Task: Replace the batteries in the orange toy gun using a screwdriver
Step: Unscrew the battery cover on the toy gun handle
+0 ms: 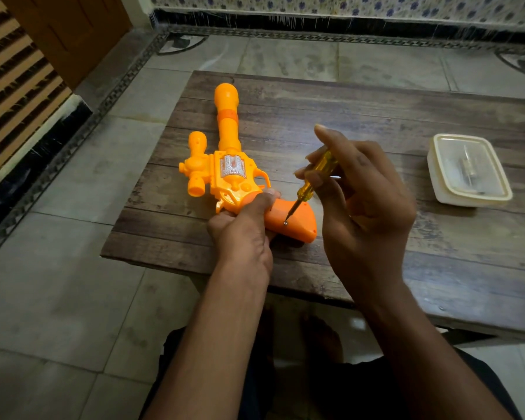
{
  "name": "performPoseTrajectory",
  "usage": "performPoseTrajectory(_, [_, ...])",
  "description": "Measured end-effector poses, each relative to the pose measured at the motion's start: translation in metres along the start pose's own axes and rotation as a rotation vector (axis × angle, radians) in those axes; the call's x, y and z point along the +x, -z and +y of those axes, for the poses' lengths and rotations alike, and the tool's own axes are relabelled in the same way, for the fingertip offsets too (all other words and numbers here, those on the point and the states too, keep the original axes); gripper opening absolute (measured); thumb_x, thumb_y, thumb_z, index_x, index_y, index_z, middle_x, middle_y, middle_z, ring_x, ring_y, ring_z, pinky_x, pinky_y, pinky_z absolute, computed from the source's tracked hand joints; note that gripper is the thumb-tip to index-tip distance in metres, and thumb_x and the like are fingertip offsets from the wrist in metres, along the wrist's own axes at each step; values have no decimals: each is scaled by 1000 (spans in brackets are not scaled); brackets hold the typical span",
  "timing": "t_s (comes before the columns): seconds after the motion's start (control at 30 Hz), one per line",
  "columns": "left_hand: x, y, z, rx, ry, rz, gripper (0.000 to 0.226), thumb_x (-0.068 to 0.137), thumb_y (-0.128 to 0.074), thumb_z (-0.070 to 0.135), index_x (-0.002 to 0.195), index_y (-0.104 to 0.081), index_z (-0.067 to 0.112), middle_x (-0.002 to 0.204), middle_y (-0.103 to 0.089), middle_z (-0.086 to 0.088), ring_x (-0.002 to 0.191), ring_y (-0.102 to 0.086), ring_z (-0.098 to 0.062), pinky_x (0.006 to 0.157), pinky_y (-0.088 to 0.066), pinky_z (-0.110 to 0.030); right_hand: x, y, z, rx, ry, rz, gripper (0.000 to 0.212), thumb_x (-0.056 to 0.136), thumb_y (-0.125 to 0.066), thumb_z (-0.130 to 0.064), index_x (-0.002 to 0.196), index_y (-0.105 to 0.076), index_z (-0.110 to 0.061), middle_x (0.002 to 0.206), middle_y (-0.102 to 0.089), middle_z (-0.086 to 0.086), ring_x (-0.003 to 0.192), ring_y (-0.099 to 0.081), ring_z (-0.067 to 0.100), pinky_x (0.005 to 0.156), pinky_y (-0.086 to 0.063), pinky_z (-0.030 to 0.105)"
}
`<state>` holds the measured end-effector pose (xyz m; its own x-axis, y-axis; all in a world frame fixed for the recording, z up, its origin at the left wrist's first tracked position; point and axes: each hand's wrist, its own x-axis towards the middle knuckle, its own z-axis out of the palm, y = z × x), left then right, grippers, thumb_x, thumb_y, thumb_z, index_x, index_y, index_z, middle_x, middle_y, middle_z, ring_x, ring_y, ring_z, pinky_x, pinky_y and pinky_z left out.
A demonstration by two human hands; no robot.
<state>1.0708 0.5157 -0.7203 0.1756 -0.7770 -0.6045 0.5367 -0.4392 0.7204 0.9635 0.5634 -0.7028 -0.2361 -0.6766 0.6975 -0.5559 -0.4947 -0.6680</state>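
Orange toy gun (225, 165) lies flat on its side on the wooden table (376, 116), and I see it as a two-tone plastic piece: a yellow-orange body and a deeper orange grip (297, 221). Its long barrel runs away from my fingers toward the far edge of the table and ends in a rounded bulb, with a darker orange band partway along. A stubby scope-like part sits to the left of the body, and a silvery patterned panel marks the cylinder area. A thin curved trigger guard juts out just beyond my left thumb.

My left hand (243, 234) grips the gun where the body meets the grip, thumb laid across the top, the other fingers curled under the near side. The grip sticks out to the right of those fingers, with a small screw (285, 222) set in its face.

My right hand (367, 201) pinches a screwdriver (312, 177) with a clear yellow handle; thumb and fingertips are closed on the handle, the index finger stretched up past its top. The dark shaft slants down and left from my fingertips, its tip meeting the screw.

Well to the right of my right hand sits a lidded translucent plastic box (467, 171); I cannot tell what is inside.
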Motion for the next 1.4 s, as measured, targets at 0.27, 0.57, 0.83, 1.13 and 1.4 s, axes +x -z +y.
performPoseTrajectory(0.27, [8, 10, 12, -5, 12, 3, 51, 70, -85, -6, 118, -69, 2, 107, -77, -19, 90, -79, -29, 77, -65, -51, -2, -8, 14, -146, 44, 119, 15, 89, -81, 1, 102, -77, 4, 99, -78, 11, 92, -76, 22, 77, -62, 42])
performPoseTrajectory(0.57, [23, 23, 23, -56, 39, -29, 47, 78, -79, -5, 123, -67, 0, 104, -77, -20, 80, -78, -26, 73, -64, -45, 15, -50, 50, -251, 132, -14, 20, 78, -75, 18, 87, -77, 1, 98, -80, 11, 90, -77, 19, 84, -58, 17])
performPoseTrajectory(0.83, [38, 28, 24, -105, 94, -33, 54, 84, -75, 2, 135, -61, 12, 119, -74, -18, 105, -73, -29, 66, -56, -41, 60, -75, 97, -375, 247, -482, 30, 70, -59, 21, 85, -76, 2, 85, -73, 20, 71, -70, 36, 59, -60, 47])
performPoseTrajectory(1.13, [37, 31, 25, -95, 85, -102, 48, 87, -72, 2, 132, -60, 12, 104, -77, -18, 93, -76, -27, 72, -59, -42, 60, -76, 100, -554, 333, -898, 18, 83, -54, -1, 84, -72, -1, 97, -69, 20, 99, -62, 41, 74, -58, 52])
performPoseTrajectory(1.4, [29, 31, 28, -120, 59, -149, 28, 92, -69, 7, 118, -66, 17, 100, -76, -16, 95, -74, -28, 74, -58, -44, 54, -68, 85, -532, 257, -817, 20, 81, -70, 8, 100, -76, 2, 112, -70, 24, 104, -66, 43, 82, -60, 50])
